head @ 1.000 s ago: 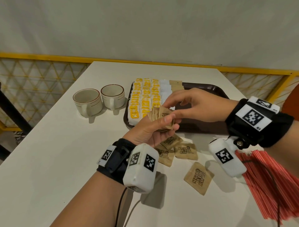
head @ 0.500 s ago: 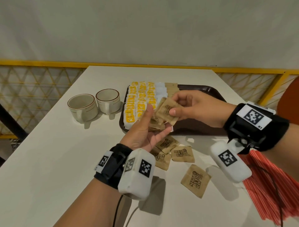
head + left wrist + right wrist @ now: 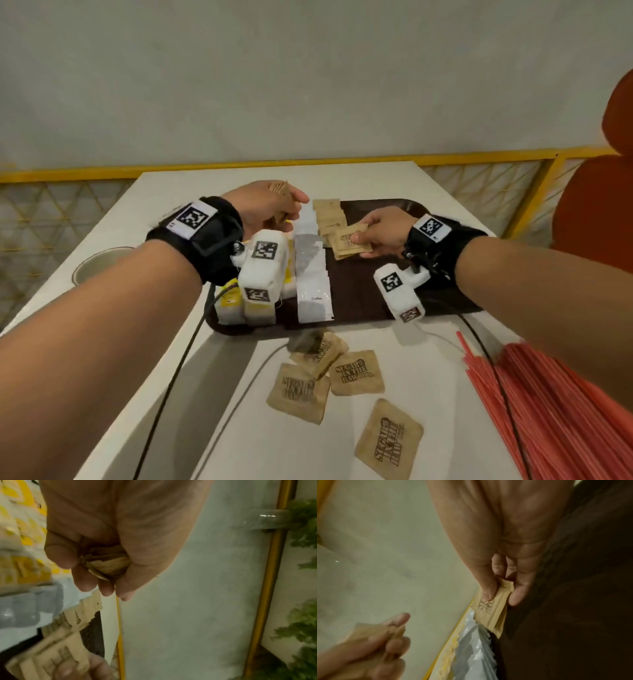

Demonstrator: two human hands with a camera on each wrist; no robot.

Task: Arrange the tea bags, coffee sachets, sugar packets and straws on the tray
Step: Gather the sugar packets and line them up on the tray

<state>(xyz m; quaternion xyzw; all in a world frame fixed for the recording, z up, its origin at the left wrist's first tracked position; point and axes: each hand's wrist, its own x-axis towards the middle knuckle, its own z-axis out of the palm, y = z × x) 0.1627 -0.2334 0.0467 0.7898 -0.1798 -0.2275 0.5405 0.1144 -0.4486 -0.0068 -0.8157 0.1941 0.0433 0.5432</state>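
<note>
A dark brown tray (image 3: 438, 301) holds rows of yellow-and-white tea bags (image 3: 227, 305), a column of white coffee sachets (image 3: 313, 281) and a short column of brown sugar packets (image 3: 330, 214). My right hand (image 3: 383, 233) pinches one brown sugar packet (image 3: 349, 241) (image 3: 489, 609) low over the tray, at the near end of that sugar column. My left hand (image 3: 267, 207) grips a small stack of sugar packets (image 3: 279, 188) (image 3: 106, 565) above the tea bags. Several loose sugar packets (image 3: 356, 373) lie on the white table (image 3: 85, 294) in front of the tray. Red straws (image 3: 548, 411) lie at the right.
A cup (image 3: 99, 265) peeks out behind my left forearm at the table's left side. A yellow railing (image 3: 479, 154) runs behind the table. An orange chair (image 3: 596, 205) stands at the far right. Sensor cables trail across the table near the loose packets.
My right hand took one sugar packet from the stack in my left hand and carried it forward and down onto the tray. Both hands moved from in front of the tray to over it.
</note>
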